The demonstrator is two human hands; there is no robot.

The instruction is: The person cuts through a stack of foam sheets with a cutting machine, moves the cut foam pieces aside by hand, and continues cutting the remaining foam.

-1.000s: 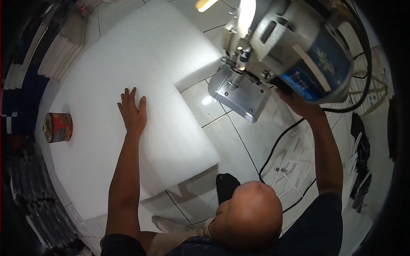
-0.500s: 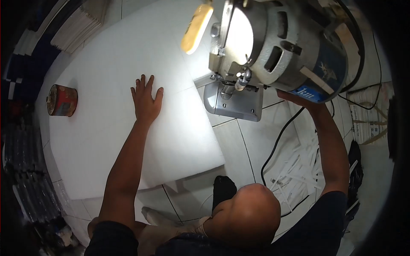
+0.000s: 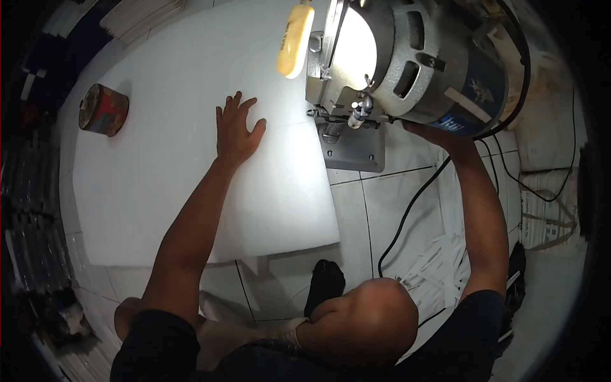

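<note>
A thick white soft sheet (image 3: 165, 159), like foam or wadding, lies spread over the tiled floor. My left hand (image 3: 238, 134) rests on it palm down, fingers apart. To its right stands an electric cloth cutting machine (image 3: 414, 73) with a large motor, a yellow handle (image 3: 296, 41) and a lit lamp area. Its metal base plate (image 3: 356, 153) sits at the sheet's right edge, partly covered by it. My right hand (image 3: 436, 135) grips the machine low at the motor's near side; most of its fingers are hidden behind the motor.
A rusty red tin (image 3: 105, 109) stands on the sheet's left part. A black cable (image 3: 410, 210) runs across the floor beside white offcut strips (image 3: 436, 261). Wrapped stacks (image 3: 38, 254) line the left side. My bent knee (image 3: 375, 318) and black-socked foot (image 3: 324, 283) are near the front edge.
The sheet's edge now covers more of the base plate's left side. My left hand and the tin appear farther right and higher, partly because the view has shifted. My left thumb and fingers look more bent.
</note>
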